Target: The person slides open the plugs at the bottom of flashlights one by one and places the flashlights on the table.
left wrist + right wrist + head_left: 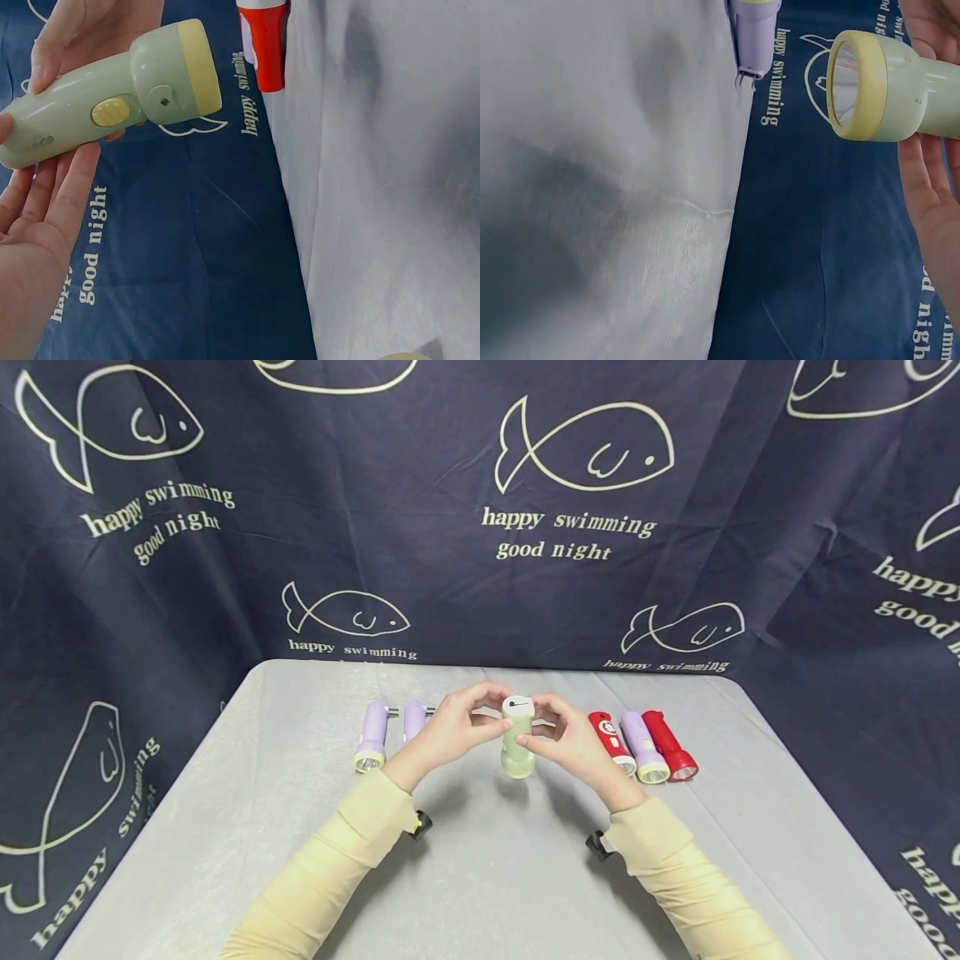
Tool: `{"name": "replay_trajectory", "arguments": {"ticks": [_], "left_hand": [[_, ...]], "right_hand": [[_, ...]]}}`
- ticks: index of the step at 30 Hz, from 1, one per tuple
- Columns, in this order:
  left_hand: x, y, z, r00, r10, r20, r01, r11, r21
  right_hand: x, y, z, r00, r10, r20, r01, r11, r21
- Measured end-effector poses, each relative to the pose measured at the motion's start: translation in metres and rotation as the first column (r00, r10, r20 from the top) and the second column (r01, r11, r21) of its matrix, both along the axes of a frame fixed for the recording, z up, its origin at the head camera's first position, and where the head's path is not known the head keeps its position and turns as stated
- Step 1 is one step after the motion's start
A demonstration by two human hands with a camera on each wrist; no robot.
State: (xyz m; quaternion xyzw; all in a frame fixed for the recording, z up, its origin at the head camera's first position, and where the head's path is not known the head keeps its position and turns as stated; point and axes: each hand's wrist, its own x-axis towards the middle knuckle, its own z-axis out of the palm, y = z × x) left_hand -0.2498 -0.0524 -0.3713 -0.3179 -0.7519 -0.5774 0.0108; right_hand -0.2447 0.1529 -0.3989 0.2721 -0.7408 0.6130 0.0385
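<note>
A pale green flashlight [517, 760] with a yellow rim is held above the table between both hands, lens end down and back end up. A small dark mark shows on its pale end face. My left hand [453, 727] grips one side near the top with thumb and fingers. On the other side, my right hand [566, 737] holds it the same way. The left wrist view shows the yellow switch [111, 112] on the flashlight body. In the right wrist view the clear lens [845, 84] is visible inside the yellow rim.
On the left lie two lilac flashlights [372, 735] with metal prongs sticking out; the left forearm partly covers one. A red flashlight [609, 739], a lilac flashlight [641, 743] and another red flashlight [667, 743] lie side by side right of the hands. Behind the grey-covered table [495, 877] hangs a navy cloth [450, 510].
</note>
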Motion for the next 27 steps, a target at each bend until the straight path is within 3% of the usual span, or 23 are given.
{"name": "replay_trajectory", "arguments": {"ticks": [6, 14, 22, 27], "left_hand": [[0.002, -0.001, 0.002, 1.000, -0.014, 0.027, 0.014, 1.000, 0.019], [0.001, 0.001, 0.000, 0.997, 0.017, 0.070, -0.022, 0.997, 0.073], [0.004, 0.005, -0.004, 0.996, 0.088, 0.023, -0.090, 0.990, 0.107], [0.004, 0.006, -0.005, 0.996, 0.091, 0.002, -0.091, 0.991, 0.103]], "right_hand": [[0.001, -0.003, 0.001, 1.000, -0.027, 0.008, 0.028, 1.000, -0.011], [0.016, -0.011, 0.020, 0.997, -0.072, -0.032, 0.072, 0.997, -0.026], [0.018, -0.013, 0.019, 0.991, -0.101, -0.090, 0.097, 0.994, -0.040], [0.020, -0.014, 0.018, 0.988, -0.123, -0.093, 0.121, 0.992, -0.024]]}}
